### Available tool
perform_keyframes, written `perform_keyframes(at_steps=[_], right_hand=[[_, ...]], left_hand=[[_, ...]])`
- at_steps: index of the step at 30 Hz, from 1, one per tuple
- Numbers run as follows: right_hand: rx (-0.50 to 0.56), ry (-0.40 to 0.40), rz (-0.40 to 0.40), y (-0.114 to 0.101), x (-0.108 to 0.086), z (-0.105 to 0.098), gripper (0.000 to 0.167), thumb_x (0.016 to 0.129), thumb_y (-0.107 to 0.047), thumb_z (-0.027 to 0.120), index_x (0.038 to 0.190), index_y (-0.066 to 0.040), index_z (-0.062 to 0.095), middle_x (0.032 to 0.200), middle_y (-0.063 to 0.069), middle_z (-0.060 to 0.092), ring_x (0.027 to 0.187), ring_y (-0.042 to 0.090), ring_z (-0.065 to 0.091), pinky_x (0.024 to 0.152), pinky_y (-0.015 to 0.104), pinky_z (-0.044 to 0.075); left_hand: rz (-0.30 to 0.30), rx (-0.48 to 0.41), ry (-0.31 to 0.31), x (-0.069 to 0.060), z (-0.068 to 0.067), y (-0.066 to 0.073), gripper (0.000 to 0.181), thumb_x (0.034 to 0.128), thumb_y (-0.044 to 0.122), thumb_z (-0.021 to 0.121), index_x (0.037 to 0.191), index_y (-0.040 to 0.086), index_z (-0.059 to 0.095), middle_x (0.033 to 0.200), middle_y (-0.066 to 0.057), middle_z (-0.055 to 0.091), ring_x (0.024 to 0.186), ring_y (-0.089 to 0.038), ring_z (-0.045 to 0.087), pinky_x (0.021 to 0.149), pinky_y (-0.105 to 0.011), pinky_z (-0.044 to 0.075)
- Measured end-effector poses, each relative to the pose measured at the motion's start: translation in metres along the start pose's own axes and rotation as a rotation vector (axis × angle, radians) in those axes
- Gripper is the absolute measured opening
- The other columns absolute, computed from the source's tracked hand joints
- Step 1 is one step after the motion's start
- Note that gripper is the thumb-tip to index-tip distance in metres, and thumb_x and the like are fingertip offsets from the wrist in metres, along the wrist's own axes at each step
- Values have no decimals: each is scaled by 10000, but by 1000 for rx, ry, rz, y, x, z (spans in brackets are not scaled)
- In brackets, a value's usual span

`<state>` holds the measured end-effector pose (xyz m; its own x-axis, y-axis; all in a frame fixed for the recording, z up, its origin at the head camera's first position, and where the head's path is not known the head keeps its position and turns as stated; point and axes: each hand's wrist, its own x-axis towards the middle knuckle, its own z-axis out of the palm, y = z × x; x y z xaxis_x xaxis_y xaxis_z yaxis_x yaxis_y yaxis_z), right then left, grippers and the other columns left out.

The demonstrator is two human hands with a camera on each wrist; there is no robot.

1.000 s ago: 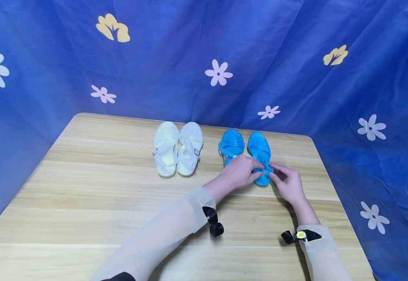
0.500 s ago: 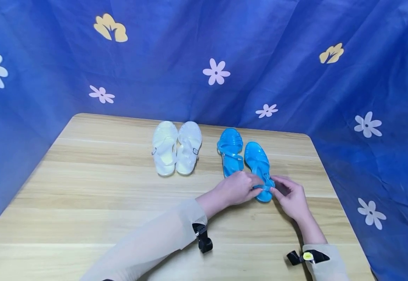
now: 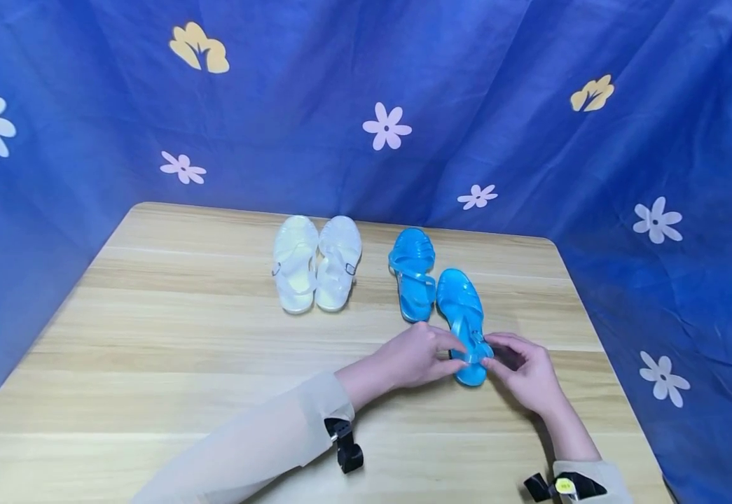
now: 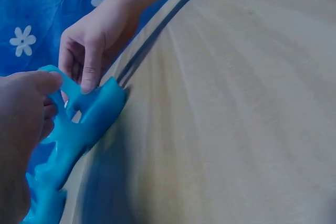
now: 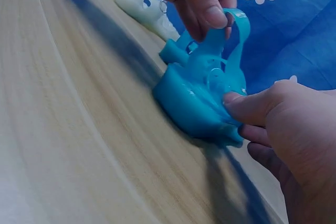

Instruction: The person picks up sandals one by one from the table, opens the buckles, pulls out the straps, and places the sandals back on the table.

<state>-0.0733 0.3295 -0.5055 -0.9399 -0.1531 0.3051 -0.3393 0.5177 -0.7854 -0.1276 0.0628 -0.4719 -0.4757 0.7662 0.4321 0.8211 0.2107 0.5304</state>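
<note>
Strap (image 5: 242, 31) of the nearer blue sandal (image 3: 457, 292) is pinched between thumb and fingers of the left hand (image 3: 411, 358), while the sandal's opposite side, by its buckle, is gripped by the right hand (image 3: 528, 374). With twelve o'clock taken at the curtain, the heel is flanked by the hands at nine and three, and the toe is pointed to about eleven. Whether the sole is touching the tabletop (image 3: 170, 371) cannot be told.

Close by, at ten to eleven o'clock from the held sandal, the space is taken up by the other blue sandal (image 3: 412, 255), just beside it. Farther off, toward ten, two white sandals (image 3: 296, 238) are set side by side. Beyond the far edge, twelve o'clock is closed off by the blue curtain (image 3: 302, 105), printed with flowers.

The left hand is extended toward three, its sleeved forearm (image 3: 258, 441) stretched back to eight; the right hand's fingers are directed at ten, its forearm (image 3: 570, 430) angled back to five.
</note>
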Motion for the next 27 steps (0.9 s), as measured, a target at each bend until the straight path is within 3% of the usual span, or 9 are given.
perform_keyframes(at_steps=[7,15,27], right_hand=[[3,-67,-21,-4,-11,-1,365,872,6,863,1208,-108,777,1188,47,752,1125,193,714,956,272,570],[33,-68,-42,-11,-23,-2,436,800,72,895,1191,-82,779,1180,97,755,1127,200,706,967,261,562],[68,-121,-56,-13,-36,-5,416,789,66,906,1156,-85,783,1167,64,756,1130,172,705,991,287,556]], left_hand=[[-3,-56,-4,-12,3,9,196,979,246,804,1115,106,820,1063,-2,800,945,-85,755,856,-107,527],[23,-94,3,-20,8,18,179,969,250,815,1089,117,825,1030,9,803,902,-21,739,816,-117,545],[56,-128,34,-29,10,29,172,947,250,840,1045,109,833,992,13,805,888,-23,745,799,-114,547]])
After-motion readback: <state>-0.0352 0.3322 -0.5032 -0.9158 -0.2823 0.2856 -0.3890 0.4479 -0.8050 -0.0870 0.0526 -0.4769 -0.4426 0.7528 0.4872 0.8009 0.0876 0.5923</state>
